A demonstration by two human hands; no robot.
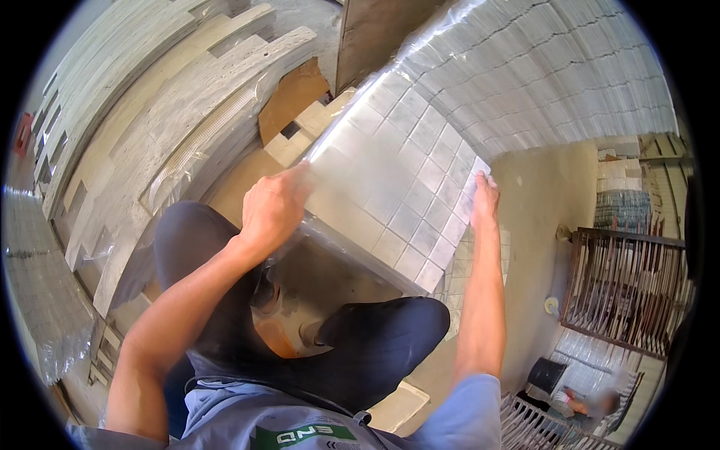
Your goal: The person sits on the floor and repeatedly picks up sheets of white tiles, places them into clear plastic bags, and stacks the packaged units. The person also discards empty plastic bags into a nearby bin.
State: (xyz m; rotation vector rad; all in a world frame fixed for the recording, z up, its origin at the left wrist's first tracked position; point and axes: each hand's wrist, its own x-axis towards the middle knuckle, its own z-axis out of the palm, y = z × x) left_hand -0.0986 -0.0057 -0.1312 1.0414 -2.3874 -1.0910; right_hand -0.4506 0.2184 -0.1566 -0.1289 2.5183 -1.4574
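Tile sheet [420, 176], centre of frame, grasped at opposite edges by the left hand [276, 208] and the right hand [485, 199]; wrapped stack [540, 79], upper right.

The only lettering clear enough to read stands on the front of the person's blue-grey shirt [240, 411], low in the view. A dark green panel [301, 435] there bears large, blocky capitals [308, 433] in a pale, whitish tone, a short run of them set in one line. Seen from the wearer's head, they stand upside down, and the line slants slightly with the folds of the cloth. Beside them, close to the bottom rim, sits a short row of small dark chevron-like marks [343, 445], partly cut off by the picture's edge.
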